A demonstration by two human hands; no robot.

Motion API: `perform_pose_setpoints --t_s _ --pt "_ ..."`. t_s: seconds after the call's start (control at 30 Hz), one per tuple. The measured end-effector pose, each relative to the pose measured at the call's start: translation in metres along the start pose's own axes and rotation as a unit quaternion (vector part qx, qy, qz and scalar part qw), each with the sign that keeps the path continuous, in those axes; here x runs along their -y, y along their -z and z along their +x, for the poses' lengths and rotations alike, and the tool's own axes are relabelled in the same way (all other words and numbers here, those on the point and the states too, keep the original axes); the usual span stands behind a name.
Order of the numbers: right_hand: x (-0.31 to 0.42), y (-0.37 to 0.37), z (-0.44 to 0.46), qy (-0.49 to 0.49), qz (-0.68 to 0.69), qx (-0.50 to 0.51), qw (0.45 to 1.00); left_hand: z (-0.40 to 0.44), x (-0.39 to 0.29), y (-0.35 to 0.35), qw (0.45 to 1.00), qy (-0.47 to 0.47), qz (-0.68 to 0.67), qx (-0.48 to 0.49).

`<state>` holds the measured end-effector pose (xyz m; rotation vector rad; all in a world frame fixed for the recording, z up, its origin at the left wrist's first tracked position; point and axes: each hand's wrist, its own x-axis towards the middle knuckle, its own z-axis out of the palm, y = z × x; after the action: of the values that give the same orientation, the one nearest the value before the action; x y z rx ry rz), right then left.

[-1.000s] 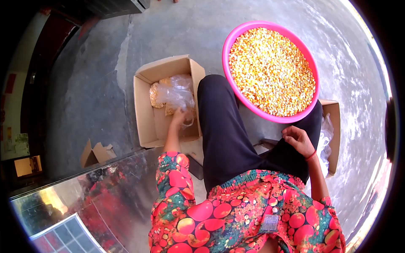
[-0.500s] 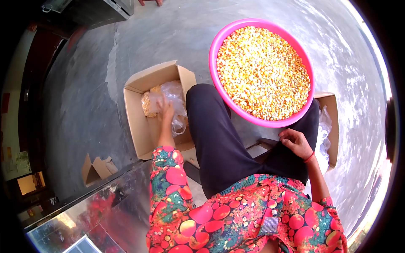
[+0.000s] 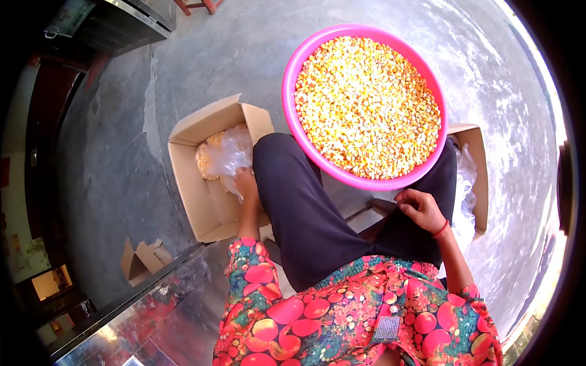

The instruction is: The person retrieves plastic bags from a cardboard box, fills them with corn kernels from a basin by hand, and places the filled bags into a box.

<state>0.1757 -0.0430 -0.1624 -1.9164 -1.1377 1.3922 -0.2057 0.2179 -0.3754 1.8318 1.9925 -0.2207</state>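
Observation:
My left hand [image 3: 246, 182] reaches into the cardboard box [image 3: 213, 210] beside my left knee. Its fingers look curled at the lower edge of a clear plastic bag [image 3: 234, 152], partly hidden by the bag and my leg. Yellowish kernels [image 3: 207, 166] show at the bag's left side. On my right thigh rests my right hand [image 3: 424, 210], fingers loosely bent, thumb apart, with nothing visible in it. Just above it is the rim of a pink basin [image 3: 444, 113] sitting across my knees. Loose yellow corn kernels [image 3: 369, 107] fill the basin.
Another cardboard box [image 3: 481, 183] with white plastic bags [image 3: 466, 192] stands by my right leg. A small torn carton [image 3: 146, 259] lies on the grey floor [image 3: 201, 61] at left. A shiny tabletop [image 3: 183, 305] is close to my left elbow. A red stool [image 3: 198, 6] shows at the top.
My left hand has moved down and right across the box, from spread over the bag to its lower edge. The right hand stays on the thigh. The view has shifted slightly.

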Motion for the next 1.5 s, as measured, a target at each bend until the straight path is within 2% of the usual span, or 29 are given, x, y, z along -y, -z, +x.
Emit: perform_pose_setpoints --t_s 0.1,0.13,0.2,0.23,0.3,0.33,0.4,0.47,0.6,0.73,0.8,0.83,0.97,1.03,1.07,1.1,1.17,1.23,1.3,1.33,1.37,1.43,1.5 --pt "-0.006 0.001 0.000 0.015 0.005 -0.010 1.000 0.011 0.000 0.037 0.991 0.026 -0.047 -0.121" --pt "-0.007 0.000 0.001 0.014 0.006 -0.009 1.000 0.015 -0.001 0.042 0.991 0.027 -0.046 -0.120" --pt "-0.009 0.000 0.002 0.011 0.018 -0.006 1.000 0.039 -0.003 0.049 0.954 -0.010 -0.148 -0.262" --pt "-0.006 -0.001 0.002 0.009 0.018 -0.008 1.000 0.051 -0.005 0.049 0.954 -0.012 -0.148 -0.260" --pt "0.002 -0.003 0.000 -0.006 0.033 -0.012 0.999 0.086 0.005 0.022 0.968 -0.031 -0.179 -0.176" --pt "0.003 -0.003 0.000 -0.009 0.032 -0.015 0.999 0.114 0.029 -0.009 0.974 -0.135 -0.155 -0.093" --pt "0.000 -0.003 -0.001 0.000 0.028 -0.017 0.999 0.107 0.021 -0.032 0.989 -0.133 -0.041 0.054" --pt "-0.006 -0.004 -0.001 0.003 0.031 -0.031 0.999 0.089 0.007 -0.046 0.984 -0.128 0.024 0.119" --pt "-0.003 -0.004 0.001 0.021 0.042 -0.044 0.998 0.051 0.002 -0.065 0.976 -0.121 0.068 0.169" --pt "-0.004 -0.006 0.006 0.085 -0.014 -0.055 0.995 0.035 0.000 -0.081 0.973 -0.127 0.062 0.182" --pt "-0.005 -0.006 0.005 0.113 -0.070 -0.058 0.989 0.029 0.004 -0.080 0.975 -0.127 0.046 0.178" --pt "-0.007 -0.008 0.005 0.108 -0.067 -0.069 0.990 0.026 0.007 -0.079 0.976 -0.128 0.034 0.175" --pt "-0.023 0.000 0.001 0.188 -0.019 -0.052 0.981 0.016 0.011 -0.070 0.975 -0.124 -0.065 0.172" --pt "-0.015 0.011 -0.007 0.157 0.120 -0.041 0.979 0.007 0.011 -0.055 0.966 -0.098 -0.161 0.178" --pt "-0.005 0.027 -0.015 0.103 0.156 -0.019 0.982 0.002 0.013 -0.044 0.956 -0.078 -0.218 0.180" --pt "-0.011 0.040 -0.017 0.121 0.166 -0.036 0.978 -0.004 0.013 -0.033 0.942 -0.057 -0.277 0.183" --pt "-0.016 0.077 -0.028 0.076 0.204 -0.120 0.969 -0.016 0.012 -0.009 0.898 -0.016 -0.402 0.178" --pt "-0.061 0.116 -0.031 0.100 0.162 -0.226 0.955 -0.027 0.008 0.017 0.849 0.006 -0.503 0.160" --pt "-0.113 0.147 -0.038 0.005 0.080 -0.335 0.939 -0.036 0.001 0.044 0.804 0.006 -0.578 0.138" --pt "-0.158 0.159 -0.042 -0.019 -0.007 -0.360 0.933 -0.039 -0.004 0.059 0.791 -0.006 -0.601 0.116" --pt "-0.204 0.165 -0.049 -0.045 -0.094 -0.380 0.919 -0.045 -0.013 0.075 0.780 -0.023 -0.618 0.094" --pt "-0.282 0.166 -0.077 -0.173 -0.204 -0.354 0.896 -0.051 -0.030 0.107 0.770 -0.071 -0.633 0.041" --pt "-0.319 0.150 -0.109 -0.307 -0.254 -0.342 0.851 -0.059 -0.048 0.136 0.786 -0.131 -0.604 -0.027"
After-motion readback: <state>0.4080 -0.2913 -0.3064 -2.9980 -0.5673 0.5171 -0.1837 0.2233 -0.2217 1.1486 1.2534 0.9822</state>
